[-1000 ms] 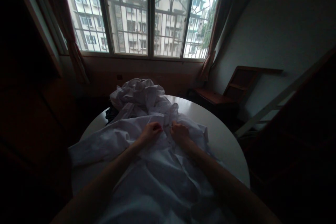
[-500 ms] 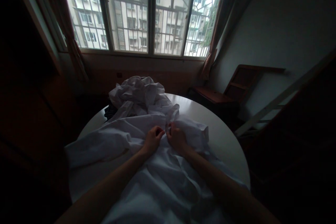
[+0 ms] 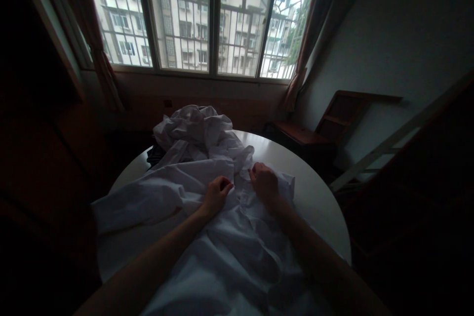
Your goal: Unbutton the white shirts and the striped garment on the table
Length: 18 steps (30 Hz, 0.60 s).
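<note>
A white shirt point(image 3: 218, 237) lies spread over the round table, one sleeve point(image 3: 137, 202) stretched out to the left and its lower part hanging toward me. My left hand point(image 3: 217, 195) rests at the middle of the shirt, thumb and fingers pinched on the edge of its front opening. To the right and slightly farther off, my right hand point(image 3: 263, 180) has its fingers closed on the shirt's fabric near the collar. A gap of cloth shows between the two hands. The light is dim, so fine details such as buttons cannot be made out.
Crumpled white clothes point(image 3: 196, 131) are heaped at the far side of the white table point(image 3: 322, 197), with a dark striped cloth point(image 3: 155, 155) under their left edge. Beyond stand a barred window point(image 3: 211, 24) and a wooden chair point(image 3: 299, 133) at right.
My right hand has moved right and a little away from my left hand, uncovering the shirt's front between them. My left hand has stayed almost where it was.
</note>
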Motion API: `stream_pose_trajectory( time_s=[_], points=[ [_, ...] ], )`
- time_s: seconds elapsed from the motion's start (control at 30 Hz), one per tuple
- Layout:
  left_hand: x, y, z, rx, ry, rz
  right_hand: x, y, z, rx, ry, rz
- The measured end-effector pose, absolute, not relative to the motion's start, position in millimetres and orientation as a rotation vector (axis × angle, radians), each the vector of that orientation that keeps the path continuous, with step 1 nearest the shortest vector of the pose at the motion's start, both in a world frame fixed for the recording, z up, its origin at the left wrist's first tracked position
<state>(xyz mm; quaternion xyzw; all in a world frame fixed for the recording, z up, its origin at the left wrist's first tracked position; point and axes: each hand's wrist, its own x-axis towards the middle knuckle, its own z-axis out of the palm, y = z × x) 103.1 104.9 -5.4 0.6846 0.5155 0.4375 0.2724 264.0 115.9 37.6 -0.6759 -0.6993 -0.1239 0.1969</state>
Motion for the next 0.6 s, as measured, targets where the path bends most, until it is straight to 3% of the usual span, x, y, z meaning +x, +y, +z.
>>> stream_pose_trajectory(
  time_s=[0.17,0.43,0.6],
  points=[
    [103.4,108.4,-10.9,1.853,1.379,1.204,266.3,109.9,39.2,-1.947,-2.165,-0.113],
    [103.2,106.8,-9.4,1.842,1.333,1.232,269.6,112.1,46.2,-2.202,-2.194,-0.011],
    [104.2,106.0,-7.9,1.829,1.332,1.232,276.7,121.5,47.2,-1.892,-1.878,0.316]
  ],
)
